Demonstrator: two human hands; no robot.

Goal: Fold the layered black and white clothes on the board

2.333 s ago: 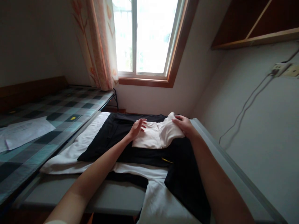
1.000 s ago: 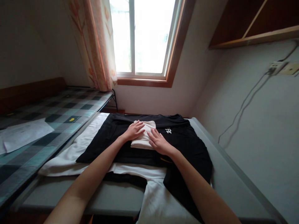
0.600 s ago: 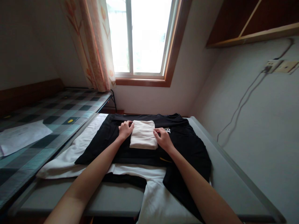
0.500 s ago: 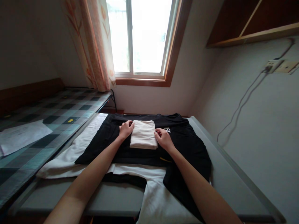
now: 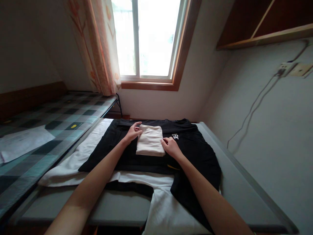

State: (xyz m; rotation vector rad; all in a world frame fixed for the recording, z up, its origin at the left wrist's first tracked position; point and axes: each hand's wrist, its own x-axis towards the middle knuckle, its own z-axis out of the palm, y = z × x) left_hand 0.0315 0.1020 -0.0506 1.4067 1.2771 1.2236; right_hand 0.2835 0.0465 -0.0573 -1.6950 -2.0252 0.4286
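Note:
A folded white cloth (image 5: 150, 141), a small flat square bundle, lies on a black T-shirt (image 5: 195, 147) spread out with a small white print at its chest. At the cloth's upper left corner is my left hand (image 5: 133, 131), its fingers parted and the tips at the edge. My right hand (image 5: 171, 146) is closed at the right edge, fingers bent together on the border of the cloth. Beneath the black T-shirt lies a white garment (image 5: 163, 199), its sleeve hanging toward me.
The garments lie on a grey table-like surface (image 5: 117, 205). Left of it stands a bed with a checked mattress (image 5: 83, 112) and a sheet of paper (image 5: 26, 142). A window (image 5: 156, 42) and curtain (image 5: 97, 49) are behind; a wall socket with a cable (image 5: 251, 107) is right.
My left hand has lifted slightly and its fingers have spread at the corner. My right hand has shifted slightly down along the right edge, uncovering more of the shirt's print.

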